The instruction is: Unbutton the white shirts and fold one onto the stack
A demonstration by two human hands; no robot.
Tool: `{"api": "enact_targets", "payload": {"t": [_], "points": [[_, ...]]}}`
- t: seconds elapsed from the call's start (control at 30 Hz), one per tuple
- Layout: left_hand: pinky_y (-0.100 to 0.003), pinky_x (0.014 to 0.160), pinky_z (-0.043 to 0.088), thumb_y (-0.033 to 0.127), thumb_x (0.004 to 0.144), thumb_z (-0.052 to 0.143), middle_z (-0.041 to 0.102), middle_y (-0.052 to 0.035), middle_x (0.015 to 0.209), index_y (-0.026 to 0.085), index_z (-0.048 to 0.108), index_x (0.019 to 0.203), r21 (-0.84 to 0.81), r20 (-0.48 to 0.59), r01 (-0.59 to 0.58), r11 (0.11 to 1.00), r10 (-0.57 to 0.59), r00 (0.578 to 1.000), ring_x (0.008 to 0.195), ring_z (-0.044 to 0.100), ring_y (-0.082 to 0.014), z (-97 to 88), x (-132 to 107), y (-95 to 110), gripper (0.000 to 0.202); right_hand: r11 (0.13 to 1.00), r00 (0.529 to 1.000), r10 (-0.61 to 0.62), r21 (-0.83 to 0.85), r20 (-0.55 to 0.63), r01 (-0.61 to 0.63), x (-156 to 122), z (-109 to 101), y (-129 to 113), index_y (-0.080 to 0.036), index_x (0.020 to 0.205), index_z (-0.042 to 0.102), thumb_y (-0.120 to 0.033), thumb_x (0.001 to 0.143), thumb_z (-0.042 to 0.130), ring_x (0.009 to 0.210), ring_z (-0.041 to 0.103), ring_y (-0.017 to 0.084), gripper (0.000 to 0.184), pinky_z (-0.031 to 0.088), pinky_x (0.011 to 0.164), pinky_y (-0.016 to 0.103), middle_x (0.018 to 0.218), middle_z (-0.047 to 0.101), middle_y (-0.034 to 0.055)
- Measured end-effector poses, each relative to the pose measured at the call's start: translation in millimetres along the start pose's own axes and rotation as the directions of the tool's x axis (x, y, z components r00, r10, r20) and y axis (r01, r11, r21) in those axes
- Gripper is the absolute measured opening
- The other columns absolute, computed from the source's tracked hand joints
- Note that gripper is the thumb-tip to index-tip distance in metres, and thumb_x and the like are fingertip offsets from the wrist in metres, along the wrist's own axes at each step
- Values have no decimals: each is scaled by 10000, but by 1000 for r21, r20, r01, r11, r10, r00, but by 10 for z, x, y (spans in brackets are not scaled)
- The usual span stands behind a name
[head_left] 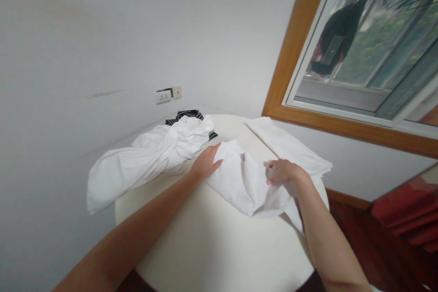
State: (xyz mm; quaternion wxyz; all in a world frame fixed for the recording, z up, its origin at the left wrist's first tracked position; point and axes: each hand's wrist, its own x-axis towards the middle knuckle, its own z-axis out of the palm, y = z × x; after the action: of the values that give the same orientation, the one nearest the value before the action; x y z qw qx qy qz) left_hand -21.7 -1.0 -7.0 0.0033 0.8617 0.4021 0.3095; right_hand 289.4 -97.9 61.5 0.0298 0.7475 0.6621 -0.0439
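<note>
A white garment (244,182) lies crumpled in the middle of a round white table (205,242). My left hand (207,162) rests flat on the garment's left edge, fingers stretched out and together. My right hand (284,171) sits on the garment's right side with its fingers curled, pinching a fold of the cloth. Both forearms reach in from the bottom of the view.
A pile of white clothes (150,155) hangs over the table's left edge, with a black-and-white striped piece (188,115) behind it. A folded white cloth (287,146) lies at the back right. A wall socket (167,95), a wood-framed window (359,54) and red cushions (410,214) surround the table.
</note>
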Motion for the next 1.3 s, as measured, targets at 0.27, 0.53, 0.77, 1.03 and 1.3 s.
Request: {"api": "enact_targets", "payload": {"t": [0.27,0.53,0.77,1.03,1.3], "points": [[-344,767,482,586,868,427,684,-110,1034,231,332,1412,199,31,257,946,-268,963,902,663,-274,-330,17,130,657,998,986,-46,42,160,40,-32,-99,15,-170,940,733,-371,549,786,906,658,276,443,468,741,314,1023,710,124],[-329,694,474,360,857,507,703,-106,902,211,416,1346,435,154,224,872,-317,936,835,673,-268,-661,-1,200,518,1000,997,-3,-23,76,5,-77,-95,20,-179,1049,681,-269,593,747,991,623,278,470,437,751,305,1112,673,127],[-372,670,473,242,809,554,678,-116,833,184,547,1143,488,225,190,852,-333,916,789,661,-283,-681,-94,296,339,981,969,-22,-190,-245,-25,-146,-224,-121,-216,1078,629,-200,778,564,1022,540,291,307,351,830,405,1035,641,123],[-428,708,437,91,775,481,576,-152,923,166,600,884,394,49,176,902,-212,976,922,546,-324,-631,-136,284,178,958,770,-232,-275,-594,77,131,-18,-369,-218,1016,653,-142,879,427,1042,438,267,275,99,1079,495,1011,591,103],[-400,809,382,305,889,465,573,-123,1021,173,598,1045,398,160,-80,914,16,987,1005,466,-278,-446,-38,292,243,940,741,-336,-151,-582,307,313,362,-451,-201,1207,575,-239,906,475,1136,454,242,319,267,1045,423,1191,574,106]]}}
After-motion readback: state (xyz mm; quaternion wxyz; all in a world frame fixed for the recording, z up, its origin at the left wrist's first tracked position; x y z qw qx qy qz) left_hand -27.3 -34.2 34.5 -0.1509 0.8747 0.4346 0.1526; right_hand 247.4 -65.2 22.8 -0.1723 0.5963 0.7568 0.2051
